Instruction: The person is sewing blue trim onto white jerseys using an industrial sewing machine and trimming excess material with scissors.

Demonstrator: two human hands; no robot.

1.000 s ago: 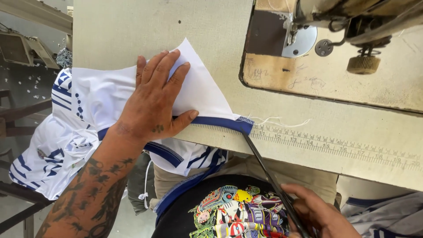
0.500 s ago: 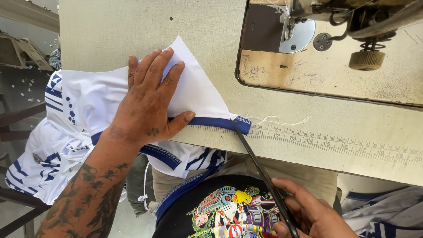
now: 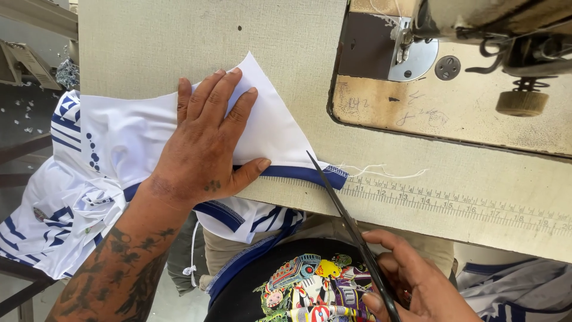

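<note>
tattooed left forearm (image 3: 119,268), black cartoon-print shirt (image 3: 298,286)

The left hand (image 3: 205,143) presses flat on white fabric (image 3: 265,128) with blue trim (image 3: 301,174) at the table's (image 3: 167,48) near edge. The right hand (image 3: 417,283) holds scissors (image 3: 348,223), their tips on the trim.

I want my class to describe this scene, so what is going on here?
A person at a sewing table presses the left hand flat on a white garment with blue trim. The right hand holds scissors, their tips at the trim's end by loose threads. The sewing machine sits behind.
</note>
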